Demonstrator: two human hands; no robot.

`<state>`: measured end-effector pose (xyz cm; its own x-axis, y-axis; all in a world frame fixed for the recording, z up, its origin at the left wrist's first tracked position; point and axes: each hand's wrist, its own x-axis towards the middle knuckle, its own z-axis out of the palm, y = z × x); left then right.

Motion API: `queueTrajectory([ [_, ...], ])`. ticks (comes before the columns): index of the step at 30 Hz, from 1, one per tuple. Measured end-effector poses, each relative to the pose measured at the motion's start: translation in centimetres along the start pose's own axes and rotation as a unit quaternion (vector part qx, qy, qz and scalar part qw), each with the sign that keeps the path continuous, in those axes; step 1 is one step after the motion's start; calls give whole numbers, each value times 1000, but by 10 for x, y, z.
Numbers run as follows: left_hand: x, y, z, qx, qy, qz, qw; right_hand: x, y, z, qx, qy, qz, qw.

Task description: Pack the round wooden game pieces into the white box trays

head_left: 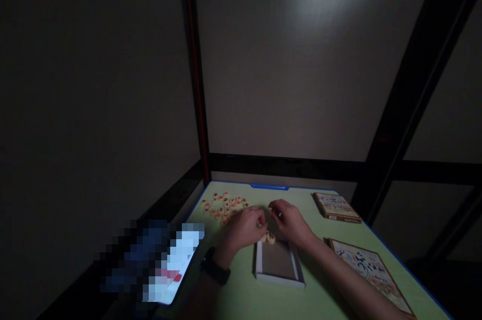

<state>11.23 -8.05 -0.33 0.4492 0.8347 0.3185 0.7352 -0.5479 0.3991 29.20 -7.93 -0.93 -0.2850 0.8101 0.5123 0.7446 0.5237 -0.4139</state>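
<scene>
A: Where are the hands?
B: The left hand (pixel 244 229) and right hand (pixel 290 222) nearly meet above a shallow box (pixel 278 262). Both are curled narrow. It is too dim to tell whether they grip anything.
A: And the game pieces?
B: Two game pieces (pixel 268 237) sit at the box's twelve o'clock rim. A pile (pixel 225 204) lies at ten o'clock on the green desk (pixel 244 300).

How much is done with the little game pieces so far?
Little looks done: the white tray looks almost bare, with two pieces at its far edge. The left hand and right hand meet just there. The other game pieces lie scattered on the green table.
</scene>
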Motion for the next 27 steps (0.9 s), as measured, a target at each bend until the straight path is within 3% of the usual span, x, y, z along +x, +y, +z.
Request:
queueTrajectory([
  [2,-2,10,-2,30,0,-13,999,33,-4,5,-26,-55,16,998],
  [5,-6,22,-7,65,-21,-21,997,80,-14,20,-108,-188,41,975],
  [9,-11,31,-4,74,-30,29,996,118,-26,49,-152,-240,65,957],
  [15,-17,36,13,84,4,102,991,137,-32,74,-195,-291,85,933],
  [20,-18,35,21,78,80,151,982,145,-34,72,-207,-332,75,917],
  [27,-14,35,24,56,218,227,947,146,-43,65,-211,-352,58,910],
])
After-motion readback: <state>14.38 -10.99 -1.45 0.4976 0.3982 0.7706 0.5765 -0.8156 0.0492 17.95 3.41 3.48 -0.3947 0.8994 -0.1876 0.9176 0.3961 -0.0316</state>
